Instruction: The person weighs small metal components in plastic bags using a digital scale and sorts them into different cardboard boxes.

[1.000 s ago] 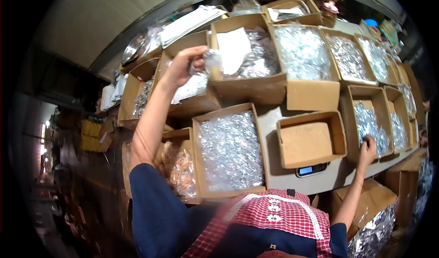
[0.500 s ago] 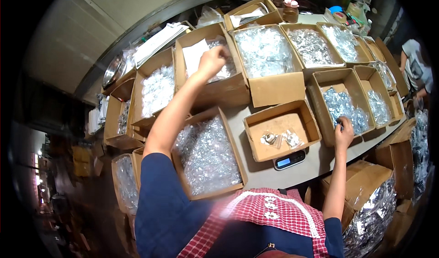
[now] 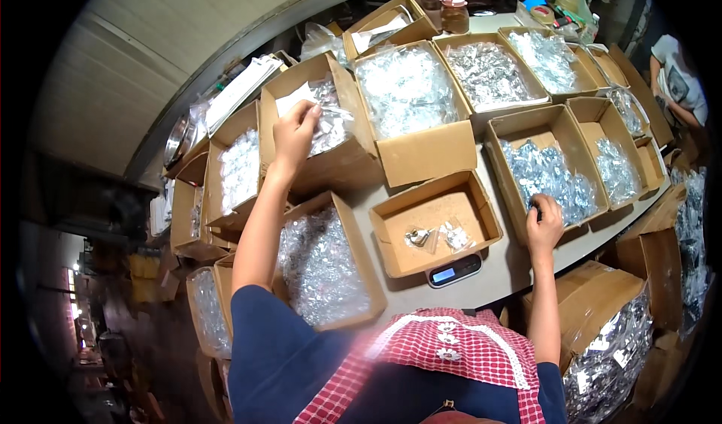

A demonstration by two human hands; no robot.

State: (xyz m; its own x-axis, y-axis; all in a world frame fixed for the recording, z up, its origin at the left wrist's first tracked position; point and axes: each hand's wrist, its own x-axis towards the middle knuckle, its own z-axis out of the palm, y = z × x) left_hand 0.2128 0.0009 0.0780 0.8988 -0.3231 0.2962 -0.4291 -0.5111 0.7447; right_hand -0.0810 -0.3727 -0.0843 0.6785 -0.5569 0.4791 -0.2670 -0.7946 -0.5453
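My left hand [image 3: 295, 132] is over a cardboard box [image 3: 335, 170] at the upper left, its fingers pinched together beside small clear packets [image 3: 329, 129] and a white sheet [image 3: 295, 99]. What sits between those fingertips is too small to name. On the right, my right hand [image 3: 544, 225] curls over the near rim of a box of bluish-silver packets [image 3: 549, 176], with its fingertips hidden among them. Between the hands, a shallow cardboard box [image 3: 398, 262] contains a few small packets [image 3: 453, 236] and metal pieces [image 3: 417, 237]. It rests on a black scale [image 3: 455, 272] with a lit display.
Boxes of clear packets [image 3: 406, 93] and silver packets [image 3: 489, 71] line the back of the table [image 3: 361, 292]. A full box [image 3: 327, 270] stands near my left arm. A pink-lidded jar [image 3: 454, 14] is at the back. Another person [image 3: 681, 78] stands far right.
My left hand has moved left and nearer, still over the same box. My right hand stays at the bluish packets. The whole view has shifted slightly.
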